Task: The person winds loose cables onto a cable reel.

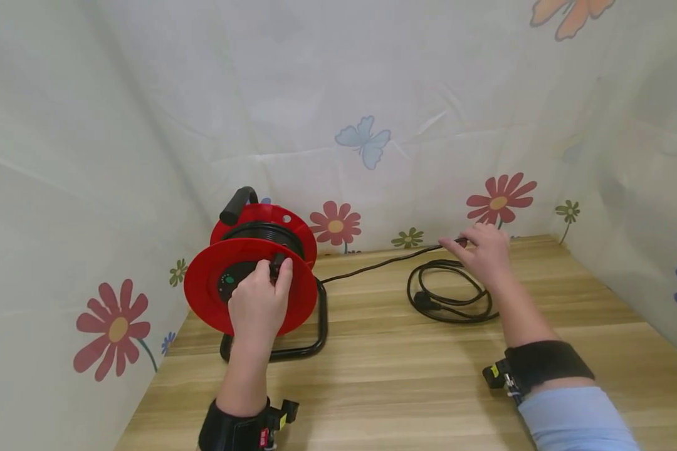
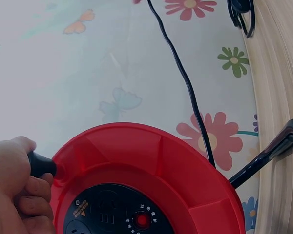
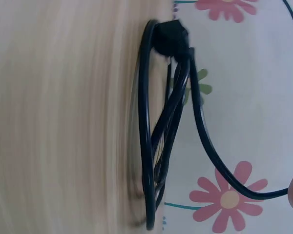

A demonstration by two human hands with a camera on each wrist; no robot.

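Gripping the small black knob [image 2: 41,165] on the red face of the cable reel [image 1: 251,285], the left hand [image 1: 257,305] has its fingers curled round that knob, with the thumb side raised toward the reel's rim. Behind this hand stands the reel's second red disc, with a black carrying handle [image 1: 238,205] above it; below the hand a black tube frame [image 1: 310,341] rests on the wooden table [image 1: 406,376]. The left wrist view cuts off the lower half of the reel face, so its black socket panel [image 2: 115,214] shows only in part.

From the reel a black cable [image 1: 378,263] runs along the table to the right hand [image 1: 485,250], which pinches it between thumb and fingertips near the flowered backdrop [image 1: 367,144]. The exact finger contact is hidden by the back of the hand. Just on the near side of this hand lies a loose coil [image 1: 451,300] of the same cable, ending in a black plug [image 3: 171,39]. In the right wrist view the coil is motion-blurred, and only a sliver of the hand enters at the right edge. Both forearms wear black wrist straps [image 1: 547,363], the left one partly cropped by the lower edge of the head view.
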